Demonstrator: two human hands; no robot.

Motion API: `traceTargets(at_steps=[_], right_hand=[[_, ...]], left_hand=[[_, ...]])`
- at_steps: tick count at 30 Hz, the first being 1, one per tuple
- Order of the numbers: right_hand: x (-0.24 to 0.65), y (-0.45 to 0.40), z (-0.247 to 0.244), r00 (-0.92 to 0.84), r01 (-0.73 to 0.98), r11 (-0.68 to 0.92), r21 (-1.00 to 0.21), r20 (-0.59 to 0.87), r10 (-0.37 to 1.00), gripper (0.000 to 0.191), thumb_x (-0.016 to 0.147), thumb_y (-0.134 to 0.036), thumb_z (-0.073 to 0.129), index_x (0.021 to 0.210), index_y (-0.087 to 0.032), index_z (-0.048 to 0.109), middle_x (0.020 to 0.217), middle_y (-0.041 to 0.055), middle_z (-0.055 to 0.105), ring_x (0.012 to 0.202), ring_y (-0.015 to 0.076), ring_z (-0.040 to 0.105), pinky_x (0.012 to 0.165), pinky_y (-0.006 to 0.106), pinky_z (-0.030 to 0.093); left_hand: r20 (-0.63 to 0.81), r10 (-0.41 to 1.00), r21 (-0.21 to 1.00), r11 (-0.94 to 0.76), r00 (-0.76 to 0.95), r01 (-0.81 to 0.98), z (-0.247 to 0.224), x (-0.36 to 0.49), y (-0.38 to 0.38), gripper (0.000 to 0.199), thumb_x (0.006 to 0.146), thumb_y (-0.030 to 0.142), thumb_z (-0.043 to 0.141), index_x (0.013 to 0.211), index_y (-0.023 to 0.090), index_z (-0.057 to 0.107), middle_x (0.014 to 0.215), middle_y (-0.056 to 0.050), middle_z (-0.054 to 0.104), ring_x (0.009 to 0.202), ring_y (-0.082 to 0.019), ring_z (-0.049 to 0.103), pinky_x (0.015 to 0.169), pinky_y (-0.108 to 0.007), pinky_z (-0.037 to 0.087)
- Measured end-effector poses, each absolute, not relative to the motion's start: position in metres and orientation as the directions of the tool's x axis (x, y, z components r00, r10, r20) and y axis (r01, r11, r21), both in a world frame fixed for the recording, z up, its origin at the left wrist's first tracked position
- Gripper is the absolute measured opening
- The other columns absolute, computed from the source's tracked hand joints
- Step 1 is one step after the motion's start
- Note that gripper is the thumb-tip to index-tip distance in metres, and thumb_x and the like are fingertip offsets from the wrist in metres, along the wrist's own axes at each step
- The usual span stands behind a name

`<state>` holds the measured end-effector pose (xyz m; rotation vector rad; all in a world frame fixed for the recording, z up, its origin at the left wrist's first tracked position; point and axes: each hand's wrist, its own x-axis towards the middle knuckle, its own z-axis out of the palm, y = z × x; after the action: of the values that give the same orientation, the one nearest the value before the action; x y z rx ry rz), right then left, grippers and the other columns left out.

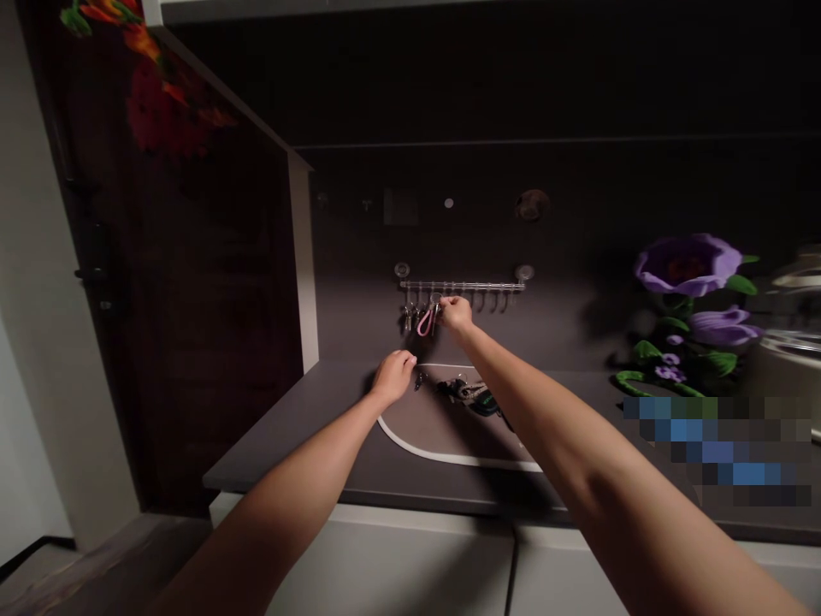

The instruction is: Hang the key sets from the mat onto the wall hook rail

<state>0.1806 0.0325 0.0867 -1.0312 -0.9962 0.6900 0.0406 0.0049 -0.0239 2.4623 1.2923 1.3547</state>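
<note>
Head view, frame centre: a pink strap loop [425, 322] hangs below the hook rail [475, 286]. My right hand [457, 315] pinches its fingers together, apparently on a thin ring [436, 298]; my left hand [393, 377], lower, is curled, contents indeterminable. Judged risk: closely spaced hooks [493, 301] could snag the ring, dropping it onto the worktop [288, 419]. Strap appears soft; rail slender, transparent; mat [414, 428] white-rimmed, rounded.

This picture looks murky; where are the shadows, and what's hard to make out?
Head view throughout: dim light, the door nearly black; a shadow, probably cast by the right arm, crosses the white-rimmed tray and the cabinet below; the hanging keys look tiny and soft; square blocks hide a patch at lower right.
</note>
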Motion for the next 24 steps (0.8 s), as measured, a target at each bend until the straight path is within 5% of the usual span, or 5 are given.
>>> traceTargets(at_steps=[12,24], right_hand=[[0.173,0.048,0.077,0.488,-0.121,0.354,-0.927,0.255,0.835,0.009,0.071,-0.013,0.052,0.063,-0.015,0.049,0.055,-0.0013,0.048,0.053,0.0102,0.053,0.052,0.025,0.051],[0.186,0.061,0.061,0.465,0.108,0.340,-0.934,0.349,0.813,0.006,0.070,-0.021,0.053,0.068,-0.015,0.054,0.055,-0.0018,0.052,0.050,0.0080,0.049,0.055,0.022,0.047]], left_hand=[[0.683,0.675,0.385,-0.658,0.279,0.648,-0.025,0.041,0.006,0.024,0.084,0.024,0.038,0.076,0.016,0.059,0.079,-0.007,0.060,0.077,-0.017,0.052,0.072,-0.028,0.038],[0.667,0.690,0.379,-0.639,0.281,0.669,-0.023,0.039,0.004,0.023,0.084,0.023,0.038,0.077,0.016,0.059,0.081,-0.008,0.060,0.079,-0.018,0.053,0.072,-0.028,0.038]])
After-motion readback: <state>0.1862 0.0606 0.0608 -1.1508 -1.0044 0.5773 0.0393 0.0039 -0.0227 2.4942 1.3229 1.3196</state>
